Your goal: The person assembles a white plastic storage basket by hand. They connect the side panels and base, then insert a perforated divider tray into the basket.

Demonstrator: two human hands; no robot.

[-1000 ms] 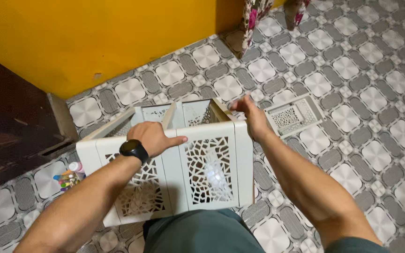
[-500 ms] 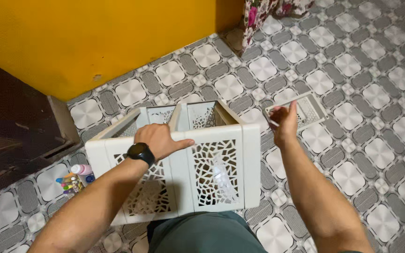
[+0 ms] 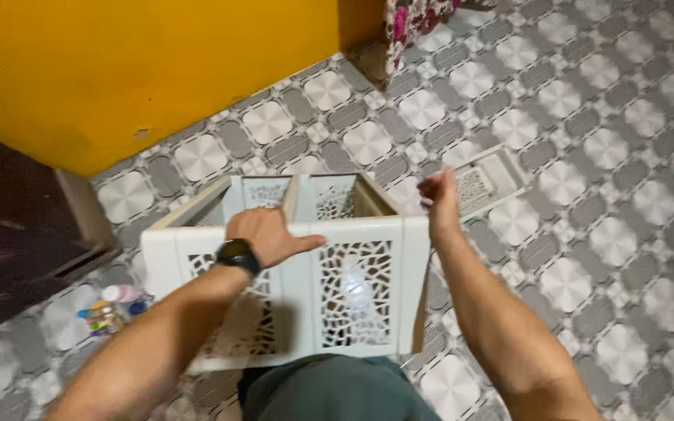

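Patterned grey floor tiles run up to a yellow wall. On them stands a white cut-out plastic box, the left hand lying flat over its top rim. Beside its right corner, the right hand hangs loosely open, empty, near a small white panel.

One white openwork plastic crate at frame centre, one loose white lattice panel at right of centre, two hands, one black wristwatch, one cluster of small coloured items at lower left.
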